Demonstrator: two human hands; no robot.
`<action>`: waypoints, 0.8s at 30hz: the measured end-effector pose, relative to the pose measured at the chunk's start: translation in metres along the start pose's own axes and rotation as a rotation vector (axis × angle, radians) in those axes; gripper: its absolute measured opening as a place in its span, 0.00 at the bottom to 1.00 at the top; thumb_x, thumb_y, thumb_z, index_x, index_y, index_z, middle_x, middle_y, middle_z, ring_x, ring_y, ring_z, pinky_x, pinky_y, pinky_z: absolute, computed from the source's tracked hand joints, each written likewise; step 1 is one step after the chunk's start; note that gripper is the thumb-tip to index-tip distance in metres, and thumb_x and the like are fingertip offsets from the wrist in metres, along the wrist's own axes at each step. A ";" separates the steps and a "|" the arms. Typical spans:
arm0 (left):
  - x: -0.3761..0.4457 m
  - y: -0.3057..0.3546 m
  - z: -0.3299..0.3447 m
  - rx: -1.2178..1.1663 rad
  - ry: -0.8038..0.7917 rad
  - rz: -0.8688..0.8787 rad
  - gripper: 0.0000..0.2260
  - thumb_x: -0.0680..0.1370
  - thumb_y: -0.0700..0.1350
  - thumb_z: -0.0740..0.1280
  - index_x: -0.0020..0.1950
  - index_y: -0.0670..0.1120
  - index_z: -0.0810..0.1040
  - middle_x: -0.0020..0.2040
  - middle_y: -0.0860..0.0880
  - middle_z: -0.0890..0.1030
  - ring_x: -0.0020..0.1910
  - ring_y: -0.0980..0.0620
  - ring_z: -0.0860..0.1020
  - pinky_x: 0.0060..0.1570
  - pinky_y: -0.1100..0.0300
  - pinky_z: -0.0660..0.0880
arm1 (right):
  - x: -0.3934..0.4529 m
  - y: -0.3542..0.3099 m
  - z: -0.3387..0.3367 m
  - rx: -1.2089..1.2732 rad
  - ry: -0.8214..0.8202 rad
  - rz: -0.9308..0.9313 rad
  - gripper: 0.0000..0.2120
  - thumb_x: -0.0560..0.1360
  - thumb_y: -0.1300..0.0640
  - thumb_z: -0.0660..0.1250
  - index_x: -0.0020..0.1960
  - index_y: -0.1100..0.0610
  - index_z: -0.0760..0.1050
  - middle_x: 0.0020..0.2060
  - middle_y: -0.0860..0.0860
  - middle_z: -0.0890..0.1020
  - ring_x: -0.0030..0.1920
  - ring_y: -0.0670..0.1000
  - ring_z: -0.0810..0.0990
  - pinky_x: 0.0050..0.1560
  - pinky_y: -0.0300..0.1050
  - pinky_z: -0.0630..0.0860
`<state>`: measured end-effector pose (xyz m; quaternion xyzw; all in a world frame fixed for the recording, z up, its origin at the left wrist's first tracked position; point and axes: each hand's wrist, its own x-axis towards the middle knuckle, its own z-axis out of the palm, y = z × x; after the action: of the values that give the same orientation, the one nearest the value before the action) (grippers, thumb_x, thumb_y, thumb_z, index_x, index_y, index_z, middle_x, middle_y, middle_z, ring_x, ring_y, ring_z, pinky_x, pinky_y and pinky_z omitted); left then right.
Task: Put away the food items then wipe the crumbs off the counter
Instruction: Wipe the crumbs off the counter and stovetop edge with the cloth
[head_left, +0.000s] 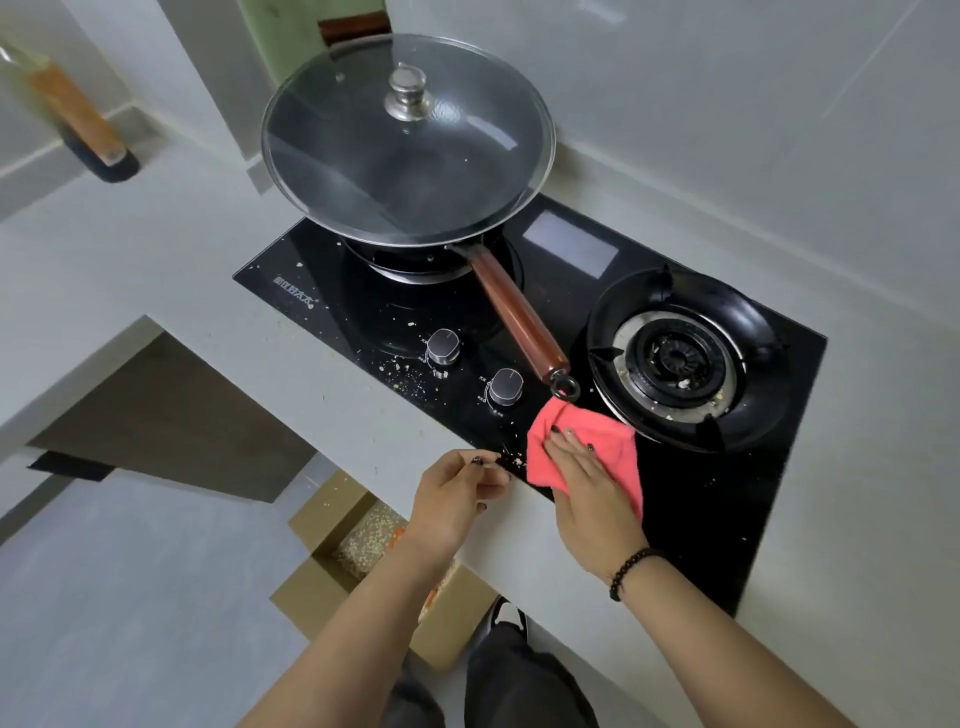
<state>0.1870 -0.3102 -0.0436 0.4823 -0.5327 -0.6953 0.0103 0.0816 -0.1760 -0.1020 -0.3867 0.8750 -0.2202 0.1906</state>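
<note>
The right hand (584, 475) lies flat, fingers straight, pressing a pink cloth (597, 447) onto the black stove top (727, 499). Just left of it, the left hand (457, 493) is cupped at the counter (363, 410) edge, fingers curled, beside a small heap of crumbs (514, 460); whether it holds any cannot be told. More crumbs lie beyond, around two knobs (475, 366). The wok handle (519, 317) ends just above the cloth; the open burner (680, 358) sits up to the right. Below the left hand stands a cardboard box (332, 566).
</note>
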 end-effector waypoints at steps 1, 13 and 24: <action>0.000 0.001 -0.003 0.003 -0.004 0.005 0.12 0.80 0.37 0.56 0.52 0.44 0.79 0.44 0.44 0.84 0.44 0.50 0.80 0.45 0.59 0.71 | -0.005 -0.005 -0.001 0.084 0.020 0.035 0.27 0.77 0.66 0.59 0.75 0.56 0.60 0.74 0.49 0.62 0.75 0.46 0.56 0.75 0.41 0.52; 0.006 0.001 -0.036 0.006 0.018 0.015 0.12 0.81 0.38 0.56 0.53 0.44 0.79 0.41 0.48 0.84 0.44 0.51 0.82 0.47 0.59 0.74 | 0.069 -0.026 0.003 -0.113 0.301 0.202 0.34 0.69 0.71 0.62 0.73 0.60 0.61 0.72 0.57 0.66 0.72 0.56 0.64 0.71 0.52 0.63; 0.013 0.000 -0.043 -0.002 0.000 -0.008 0.12 0.81 0.38 0.56 0.52 0.44 0.79 0.40 0.48 0.84 0.42 0.51 0.81 0.45 0.59 0.72 | 0.010 -0.047 0.010 0.072 0.004 0.125 0.27 0.79 0.65 0.55 0.76 0.53 0.56 0.73 0.40 0.54 0.76 0.44 0.48 0.76 0.41 0.44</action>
<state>0.2088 -0.3484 -0.0508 0.4845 -0.5301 -0.6958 0.0079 0.1082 -0.2142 -0.0865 -0.3238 0.8893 -0.2402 0.2159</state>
